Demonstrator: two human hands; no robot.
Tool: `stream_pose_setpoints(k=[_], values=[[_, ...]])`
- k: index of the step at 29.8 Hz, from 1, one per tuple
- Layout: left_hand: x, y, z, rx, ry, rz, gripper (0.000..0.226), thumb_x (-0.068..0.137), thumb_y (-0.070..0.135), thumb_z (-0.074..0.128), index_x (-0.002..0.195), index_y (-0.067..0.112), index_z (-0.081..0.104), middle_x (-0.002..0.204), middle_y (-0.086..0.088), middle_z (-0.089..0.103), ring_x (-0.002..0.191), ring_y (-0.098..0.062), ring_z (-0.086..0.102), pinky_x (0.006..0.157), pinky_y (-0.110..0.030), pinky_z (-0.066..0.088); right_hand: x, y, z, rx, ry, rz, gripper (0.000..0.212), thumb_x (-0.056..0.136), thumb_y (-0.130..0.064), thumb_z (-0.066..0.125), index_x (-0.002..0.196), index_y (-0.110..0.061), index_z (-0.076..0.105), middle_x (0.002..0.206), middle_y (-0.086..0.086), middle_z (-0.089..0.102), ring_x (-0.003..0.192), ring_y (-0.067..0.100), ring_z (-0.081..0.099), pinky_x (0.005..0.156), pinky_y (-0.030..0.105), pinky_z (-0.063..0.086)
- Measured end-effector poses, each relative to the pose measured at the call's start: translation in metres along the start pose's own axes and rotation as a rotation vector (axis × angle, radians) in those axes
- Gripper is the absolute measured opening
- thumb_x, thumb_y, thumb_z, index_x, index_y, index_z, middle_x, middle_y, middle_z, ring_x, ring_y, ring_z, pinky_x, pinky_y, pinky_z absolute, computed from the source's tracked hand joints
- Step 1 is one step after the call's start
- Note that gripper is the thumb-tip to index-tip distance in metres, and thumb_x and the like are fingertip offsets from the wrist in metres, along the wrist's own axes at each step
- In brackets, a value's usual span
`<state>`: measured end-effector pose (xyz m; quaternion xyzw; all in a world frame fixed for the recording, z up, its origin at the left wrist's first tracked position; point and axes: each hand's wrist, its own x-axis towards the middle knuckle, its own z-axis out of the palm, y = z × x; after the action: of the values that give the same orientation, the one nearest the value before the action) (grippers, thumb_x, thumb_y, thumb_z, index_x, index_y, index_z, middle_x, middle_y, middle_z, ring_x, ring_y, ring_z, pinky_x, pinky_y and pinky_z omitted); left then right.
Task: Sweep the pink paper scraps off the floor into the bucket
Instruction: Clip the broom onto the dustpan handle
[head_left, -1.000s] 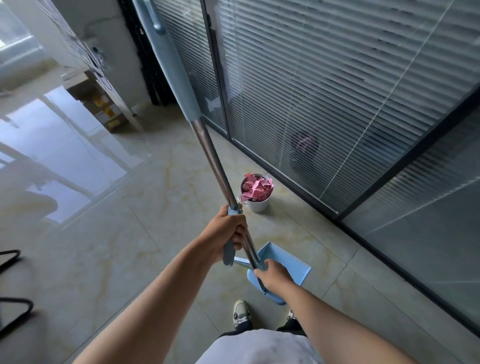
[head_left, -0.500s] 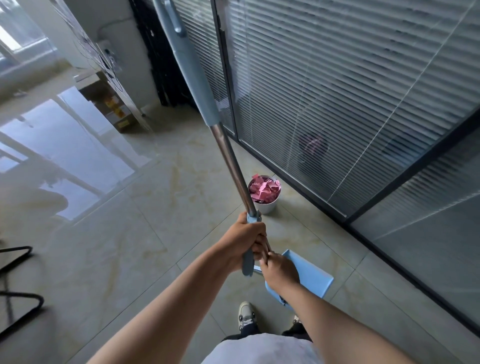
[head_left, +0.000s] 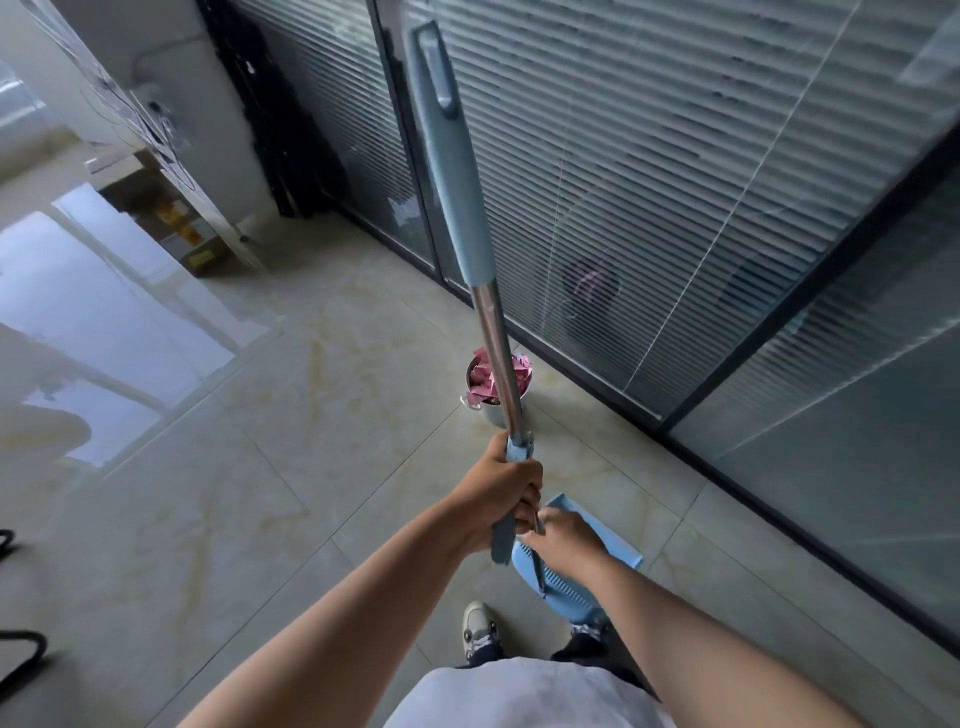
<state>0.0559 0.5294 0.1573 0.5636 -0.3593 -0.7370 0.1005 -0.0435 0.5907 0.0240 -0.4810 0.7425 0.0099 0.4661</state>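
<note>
**Tools gathered after the sweep; scraps are in the bucket**

**Hands.** The left hand (head_left: 506, 486) is clenched round the handle (head_left: 488, 332) at its lower blue collar, holding the pole upright and tilted slightly away from the body. The right hand (head_left: 563, 532) sits just below and touching the left, fingers curled round a thin dark rod that runs down to the dustpan (head_left: 587, 566). What exactly the rod is cannot be told. The dustpan hangs off the floor (head_left: 260, 467), tipped, above the shoes (head_left: 480, 629).

**Task items.** The scraps (head_left: 480, 382) fill the bucket (head_left: 493, 413), heaped to its rim. The bucket stands on the floor near the glass wall (head_left: 675, 182), beyond the hands and partly behind the handle. No scraps show on the visible floor.

**Step in hand.** Judged from this, sweeping and emptying appear done. The present step looks like joining or carrying the two tools together.

**Next move.** It calls for a firm grip with both hands, the pole kept clear of the glass wall and the bucket, and a last check of the floor outside the view for stray scraps.

**Change from earlier.** The pole has swung toward vertical, and its upper blue grip now stands higher in view. The right hand has moved up from the dustpan side to meet the left. The bucket and its contents are unchanged; it now lies behind the pole.
</note>
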Motion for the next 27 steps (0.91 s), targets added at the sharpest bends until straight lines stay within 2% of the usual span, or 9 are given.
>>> stream_pose_setpoints(k=[2,5,9,12,16,19,21,24,27], values=[[0.011,-0.015,0.006,-0.039,0.03,0.003,0.044,0.085,-0.001,0.041,0.123,0.022,0.039,0.056,-0.003,0.039,0.038,-0.01,0.033,0.037,-0.019,0.03,-0.002,0.008,-0.009,0.038,-0.011,0.06,0.019,0.09,-0.033,0.049,0.085,-0.015,0.052,0.087,0.009,0.061,0.083,0.027,0.06,0.07,0.034,0.046],[0.031,-0.038,0.018,-0.078,0.053,-0.014,0.048,0.086,-0.004,0.04,0.126,0.022,0.033,0.059,-0.004,0.04,0.043,-0.012,0.037,0.039,-0.023,0.035,-0.004,0.023,-0.023,0.154,-0.013,0.098,0.021,0.09,-0.016,0.047,0.07,-0.014,0.047,0.078,0.01,0.056,0.075,0.028,0.06,0.065,0.034,0.047],[0.056,-0.059,0.044,-0.094,0.077,-0.031,0.052,0.087,-0.007,0.041,0.128,0.023,0.03,0.061,-0.008,0.042,0.043,-0.014,0.043,0.041,-0.025,0.041,-0.012,0.034,-0.044,0.581,0.005,0.226,0.023,0.091,-0.012,0.042,0.075,-0.009,0.058,0.069,0.01,0.061,0.053,0.02,0.055,0.048,0.023,0.042],[0.076,-0.065,0.063,-0.17,0.101,-0.052,0.057,0.089,-0.005,0.048,0.131,0.029,0.03,0.078,-0.016,0.052,0.054,-0.02,0.056,0.05,-0.033,0.053,-0.019,0.042,-0.053,0.754,0.049,0.157,0.029,0.094,-0.02,0.039,0.077,-0.011,0.06,0.071,0.01,0.063,0.057,0.02,0.06,0.051,0.024,0.046],[0.096,-0.068,0.088,-0.149,0.14,-0.089,0.049,0.094,0.001,0.048,0.133,0.022,0.029,0.088,-0.019,0.055,0.062,-0.025,0.059,0.045,-0.032,0.052,-0.027,0.059,-0.065,0.813,0.005,0.11,0.023,0.094,-0.021,0.035,0.088,-0.013,0.057,0.083,0.012,0.06,0.075,0.023,0.058,0.058,0.027,0.048],[0.112,-0.071,0.104,-0.052,0.163,-0.121,0.051,0.093,0.01,0.051,0.136,0.024,0.029,0.105,-0.018,0.058,0.077,-0.026,0.061,0.049,-0.03,0.05,-0.026,0.075,-0.072,0.767,-0.091,0.097,0.016,0.09,-0.02,0.041,0.096,-0.021,0.056,0.077,-0.001,0.061,0.069,0.013,0.06,0.054,0.024,0.048],[0.124,-0.074,0.115,-0.002,0.161,-0.139,0.047,0.093,0.017,0.054,0.133,0.027,0.031,0.115,-0.018,0.06,0.085,-0.026,0.061,0.051,-0.028,0.047,-0.019,0.09,-0.072,0.687,-0.127,0.099,0.025,0.087,-0.021,0.046,0.11,-0.024,0.055,0.08,-0.007,0.064,0.063,0.011,0.057,0.051,0.022,0.049],[0.138,-0.08,0.127,0.075,0.155,-0.174,0.038,0.094,0.023,0.054,0.126,0.031,0.036,0.124,-0.014,0.059,0.098,-0.026,0.061,0.055,-0.028,0.045,-0.006,0.104,-0.066,0.58,-0.133,0.104,0.039,0.09,-0.022,0.046,0.128,-0.022,0.045,0.1,0.003,0.066,0.061,0.014,0.055,0.054,0.027,0.05],[0.15,-0.087,0.137,0.182,0.076,-0.206,0.045,0.098,0.028,0.046,0.139,0.033,0.027,0.117,-0.007,0.06,0.093,-0.021,0.059,0.059,-0.028,0.045,0.001,0.113,-0.061,0.611,-0.128,0.095,0.033,0.1,-0.017,0.037,0.133,-0.016,0.041,0.112,0.008,0.058,0.068,0.006,0.046,0.057,0.016,0.039]])
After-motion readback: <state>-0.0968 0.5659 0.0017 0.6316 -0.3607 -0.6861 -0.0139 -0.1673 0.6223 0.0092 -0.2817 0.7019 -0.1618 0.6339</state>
